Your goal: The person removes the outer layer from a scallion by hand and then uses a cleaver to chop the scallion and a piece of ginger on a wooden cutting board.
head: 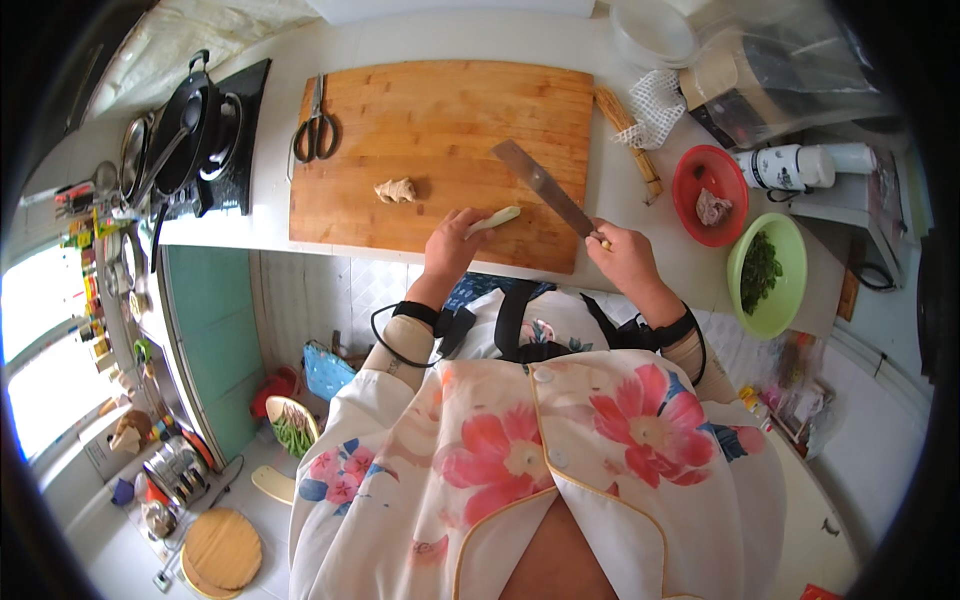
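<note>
A pale green-white vegetable piece (496, 218), perhaps a scallion stalk, is gripped by my left hand (453, 238) low over the front part of a wooden cutting board (450, 112). My right hand (624, 253) is closed around the handle of a kitchen knife (546, 189), whose broad metal blade tilts up and to the left over the board's right side. The blade is apart from the vegetable. On the board, left of my left hand, lies a knob of ginger (395, 190). Black-handled scissors (316, 127) rest at the board's upper left.
Right of the board are a whisk-like straw brush (628, 135), a red bowl (691, 161) holding what looks like raw meat, and a light green bowl (791, 281) with leafy greens (761, 271). A stove with a black wok (180, 150) stands left. A plastic container (652, 34) sits at the back right.
</note>
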`<control>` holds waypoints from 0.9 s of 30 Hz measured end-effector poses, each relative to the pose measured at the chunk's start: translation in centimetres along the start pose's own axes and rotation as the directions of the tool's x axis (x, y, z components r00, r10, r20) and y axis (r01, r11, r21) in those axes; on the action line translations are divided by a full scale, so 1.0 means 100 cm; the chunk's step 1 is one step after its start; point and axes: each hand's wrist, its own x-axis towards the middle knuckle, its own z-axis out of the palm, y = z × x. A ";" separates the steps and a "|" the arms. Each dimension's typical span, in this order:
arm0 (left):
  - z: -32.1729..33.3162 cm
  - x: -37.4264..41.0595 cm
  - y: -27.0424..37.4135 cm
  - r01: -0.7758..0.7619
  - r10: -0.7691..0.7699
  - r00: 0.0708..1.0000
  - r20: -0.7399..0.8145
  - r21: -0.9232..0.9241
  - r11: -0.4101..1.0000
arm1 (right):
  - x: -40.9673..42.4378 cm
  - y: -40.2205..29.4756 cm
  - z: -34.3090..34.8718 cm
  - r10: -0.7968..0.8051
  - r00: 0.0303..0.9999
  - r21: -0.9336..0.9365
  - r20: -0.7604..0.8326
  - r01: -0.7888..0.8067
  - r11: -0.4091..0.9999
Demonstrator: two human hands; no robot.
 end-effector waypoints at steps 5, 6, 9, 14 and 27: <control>0.007 -0.004 0.001 0.040 -0.040 0.997 -0.068 -0.004 0.999 | 0.006 0.009 0.006 -0.147 0.980 -0.096 0.134 0.161 0.982; 0.008 -0.003 0.000 0.050 -0.051 0.997 -0.066 -0.015 0.999 | 0.008 0.008 0.005 -0.172 0.975 -0.099 0.141 0.187 0.977; 0.009 -0.001 -0.001 0.064 -0.069 0.995 -0.072 -0.072 0.995 | 0.013 0.000 0.003 -0.230 0.960 -0.111 0.161 0.249 0.962; 0.005 0.002 0.005 0.074 -0.077 0.995 -0.060 -0.041 0.996 | 0.018 0.001 0.005 -0.255 0.946 -0.122 0.202 0.282 0.951; 0.001 0.008 -0.001 -0.017 0.014 0.999 -0.053 -0.051 0.999 | 0.038 -0.043 0.018 -0.157 0.885 -0.377 0.439 0.340 0.862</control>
